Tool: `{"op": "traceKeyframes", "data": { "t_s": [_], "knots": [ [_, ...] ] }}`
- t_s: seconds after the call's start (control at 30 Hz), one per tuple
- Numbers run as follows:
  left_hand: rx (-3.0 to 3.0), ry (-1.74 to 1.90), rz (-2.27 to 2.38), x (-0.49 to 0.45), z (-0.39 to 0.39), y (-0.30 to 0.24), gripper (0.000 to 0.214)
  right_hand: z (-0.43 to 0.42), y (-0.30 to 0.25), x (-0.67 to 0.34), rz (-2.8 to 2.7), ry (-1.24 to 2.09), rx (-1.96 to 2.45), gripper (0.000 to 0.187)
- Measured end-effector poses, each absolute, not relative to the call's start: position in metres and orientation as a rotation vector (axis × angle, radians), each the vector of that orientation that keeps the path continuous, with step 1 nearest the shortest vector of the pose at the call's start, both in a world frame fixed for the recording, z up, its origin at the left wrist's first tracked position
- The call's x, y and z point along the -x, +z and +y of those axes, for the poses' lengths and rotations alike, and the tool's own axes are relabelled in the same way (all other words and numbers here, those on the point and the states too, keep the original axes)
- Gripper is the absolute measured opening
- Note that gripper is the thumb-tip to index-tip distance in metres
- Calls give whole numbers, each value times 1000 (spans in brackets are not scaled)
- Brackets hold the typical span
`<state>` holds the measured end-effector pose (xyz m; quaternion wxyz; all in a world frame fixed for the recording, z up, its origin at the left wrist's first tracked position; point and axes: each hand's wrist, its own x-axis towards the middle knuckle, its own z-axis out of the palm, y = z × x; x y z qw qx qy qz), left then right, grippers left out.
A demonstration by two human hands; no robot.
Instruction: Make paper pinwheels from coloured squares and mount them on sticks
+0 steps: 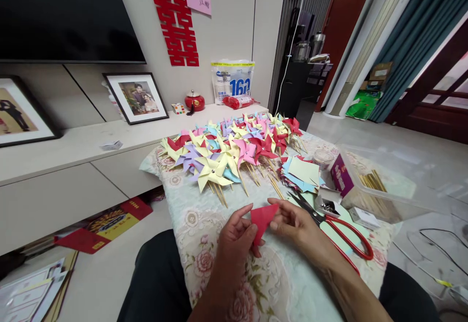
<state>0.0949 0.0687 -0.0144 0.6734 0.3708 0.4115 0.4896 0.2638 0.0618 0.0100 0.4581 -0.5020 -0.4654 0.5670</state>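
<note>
My left hand (236, 236) and my right hand (298, 227) both pinch one folded red paper piece (263, 218) just above a floral tablecloth (204, 224). The left fingers grip its left edge, the right fingers its right corner. Behind the hands lies a large heap of finished paper pinwheels (230, 149) in yellow, pink, red, blue and purple, on thin wooden sticks. Red-handled scissors (336, 227) lie open right beside my right hand.
A stack of cut coloured paper squares (302, 171) sits right of the pinwheels. A clear plastic box (380, 185) with wooden sticks stands at the right, a small box of pins (328, 206) beside it. A low cabinet (73, 166) with framed photos runs along the left wall.
</note>
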Motion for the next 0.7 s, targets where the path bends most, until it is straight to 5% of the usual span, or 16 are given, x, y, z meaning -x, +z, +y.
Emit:
{"op": "traceKeyframes", "data": {
  "t_s": [0.23, 0.7],
  "knots": [
    [-660, 960, 796, -90, 68, -12, 57, 56, -1, -265, -897, 1597, 1035, 68],
    [-871, 836, 727, -91, 59, -17, 49, 51, 0, -266, -1049, 1598, 942, 38]
  ]
}}
